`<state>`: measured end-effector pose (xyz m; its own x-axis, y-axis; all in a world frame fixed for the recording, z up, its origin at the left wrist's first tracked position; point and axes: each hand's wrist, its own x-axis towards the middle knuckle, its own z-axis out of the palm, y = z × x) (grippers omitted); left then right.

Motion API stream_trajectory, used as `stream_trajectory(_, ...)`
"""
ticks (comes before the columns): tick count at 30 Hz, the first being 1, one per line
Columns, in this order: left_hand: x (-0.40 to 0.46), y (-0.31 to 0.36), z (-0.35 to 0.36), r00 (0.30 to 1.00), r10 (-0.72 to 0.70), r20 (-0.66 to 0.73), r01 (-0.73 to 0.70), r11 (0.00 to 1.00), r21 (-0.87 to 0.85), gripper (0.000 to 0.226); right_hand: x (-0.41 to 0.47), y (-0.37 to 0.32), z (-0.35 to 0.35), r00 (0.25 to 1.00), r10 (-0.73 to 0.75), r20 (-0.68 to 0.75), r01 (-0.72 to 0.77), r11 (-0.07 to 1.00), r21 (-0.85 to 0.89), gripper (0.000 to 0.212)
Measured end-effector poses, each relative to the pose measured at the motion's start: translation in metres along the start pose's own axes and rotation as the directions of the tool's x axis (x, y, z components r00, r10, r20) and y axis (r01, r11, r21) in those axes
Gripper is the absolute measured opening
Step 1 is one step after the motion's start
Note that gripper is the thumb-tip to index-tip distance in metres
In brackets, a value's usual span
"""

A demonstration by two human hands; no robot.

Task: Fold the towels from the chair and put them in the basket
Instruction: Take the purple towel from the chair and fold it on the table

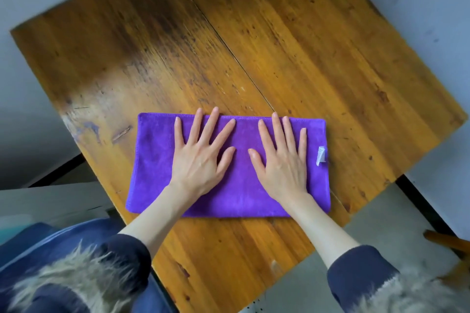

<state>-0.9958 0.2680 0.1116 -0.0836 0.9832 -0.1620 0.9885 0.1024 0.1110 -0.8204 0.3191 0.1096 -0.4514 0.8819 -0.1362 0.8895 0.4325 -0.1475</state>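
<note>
A purple towel (152,160) lies folded into a long rectangle on the wooden table (292,53), near its front edge. A small white tag (321,156) sticks out at the towel's right side. My left hand (201,155) rests flat on the left half of the towel, fingers spread. My right hand (282,157) lies flat on the right half, fingers spread too. Neither hand grips anything. No basket shows in this view.
A blue padded seat or bag (50,244) sits at the lower left beside the table. A wooden chair part (447,239) pokes in at the lower right. Grey floor surrounds the table.
</note>
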Motion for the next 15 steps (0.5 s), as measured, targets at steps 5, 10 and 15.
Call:
stream_trajectory(5,-0.02,0.001,-0.006,0.998,-0.01,-0.064,0.007,0.999,-0.048,0.055,-0.013,-0.001,-0.003,0.997,-0.029,-0.069,0.031,0.999,0.03,0.059)
stream_trajectory(10,-0.07,-0.011,-0.001,0.992,-0.103,-0.068,0.099,0.993,-0.067,0.054,-0.058,0.001,0.005,0.998,-0.034,-0.05,0.035,0.999,0.02,0.057)
stream_trajectory(15,-0.081,-0.026,0.01,0.991,-0.132,-0.021,0.132,0.991,-0.03,0.054,-0.06,0.006,0.011,0.999,0.01,-0.033,-0.01,1.0,0.005,0.059)
